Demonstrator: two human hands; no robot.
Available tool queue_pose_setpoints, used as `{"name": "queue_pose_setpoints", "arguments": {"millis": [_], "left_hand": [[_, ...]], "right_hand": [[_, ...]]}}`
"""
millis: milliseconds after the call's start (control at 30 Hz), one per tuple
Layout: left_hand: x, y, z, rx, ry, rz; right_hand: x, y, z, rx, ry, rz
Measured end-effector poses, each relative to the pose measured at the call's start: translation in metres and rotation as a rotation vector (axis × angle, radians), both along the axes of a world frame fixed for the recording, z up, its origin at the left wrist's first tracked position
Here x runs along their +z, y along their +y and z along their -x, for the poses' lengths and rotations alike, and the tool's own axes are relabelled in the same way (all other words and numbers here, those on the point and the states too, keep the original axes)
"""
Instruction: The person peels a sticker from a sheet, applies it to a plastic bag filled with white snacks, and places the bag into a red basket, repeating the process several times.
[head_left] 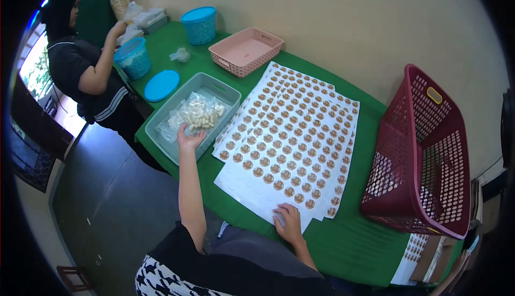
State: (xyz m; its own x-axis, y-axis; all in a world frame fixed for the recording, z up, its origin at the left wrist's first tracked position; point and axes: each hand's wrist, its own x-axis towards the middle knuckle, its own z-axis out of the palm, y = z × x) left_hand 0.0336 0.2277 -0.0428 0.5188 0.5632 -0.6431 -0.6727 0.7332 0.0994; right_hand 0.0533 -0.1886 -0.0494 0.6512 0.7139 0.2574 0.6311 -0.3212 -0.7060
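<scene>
My left hand (191, 139) reaches over the near side of a grey-green plastic basin (229, 93), fingers apart and nothing seen in them. Beside its fingertips lie clear plastic bags (203, 112) filled with small, pale, stubby pieces. My right hand (289, 223) rests with fingers spread on the lower edge of a white sticker sheet (241, 182). Rows of round brown labels cover most of this sheet, while its bottom left part is bare white. More label sheets (343, 114) lie fanned out beneath it.
A pink basket (245, 54) and blue-lidded tub (198, 26) stand at the back. A blue lid (162, 85) lies left, near another tub (133, 60). A tall maroon basket (416, 156) stands right. A person (88, 65) works at the far left; another hand (458, 266) shows lower right.
</scene>
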Motion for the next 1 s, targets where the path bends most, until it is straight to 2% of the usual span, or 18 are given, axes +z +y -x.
{"name": "queue_pose_setpoints", "arguments": {"millis": [100,167,333,433,467,500,533,567,600,700,767,833,967,1000], "left_hand": [[-0.022,0.015,-0.016,-0.073,0.088,-0.033],[-0.031,0.019,-0.023,-0.03,0.251,-0.128],[-0.022,0.016,-0.03,0.016,0.354,-0.1],[-0.025,0.011,-0.018,0.109,0.215,-0.46],[-0.013,0.002,-0.012,0.13,0.15,-0.568],[0.005,-0.011,-0.007,0.164,0.05,-0.55],[0.023,-0.027,-0.003,0.2,-0.05,-0.529],[0.035,-0.044,0.001,0.182,-0.052,-0.524],[0.045,-0.062,0.004,0.12,-0.089,-0.507],[0.071,-0.126,0.003,-0.199,-0.216,-0.425],[0.084,-0.172,-0.002,-0.413,-0.136,-0.434],[0.081,-0.205,-0.002,-0.601,-0.152,-0.39],[0.057,-0.246,-0.004,-0.765,-0.23,-0.319],[0.06,-0.253,-0.002,-0.904,-0.377,-0.243]], "right_hand": [[0.004,0.0,-0.004,-0.027,0.038,-0.018],[0.004,-0.001,-0.003,-0.046,0.096,-0.031],[0.005,-0.008,0.0,-0.076,0.079,-0.037],[-0.001,-0.018,0.002,-0.179,0.065,-0.038],[-0.003,-0.021,0.001,-0.37,0.005,-0.015],[-0.004,-0.026,-0.001,-0.559,-0.057,0.011],[-0.005,-0.032,-0.005,-0.581,-0.053,0.019],[-0.007,-0.038,-0.01,-0.725,-0.055,0.051],[-0.007,-0.044,-0.016,-0.867,-0.058,0.083],[-0.003,-0.053,-0.03,-0.921,-0.086,0.139],[0.005,-0.05,-0.037,-0.918,-0.106,0.13],[0.012,-0.044,-0.041,-0.864,-0.156,0.235],[0.012,-0.035,-0.046,-0.88,-0.127,0.282],[0.012,-0.036,-0.047,-0.879,-0.13,0.283]]}}
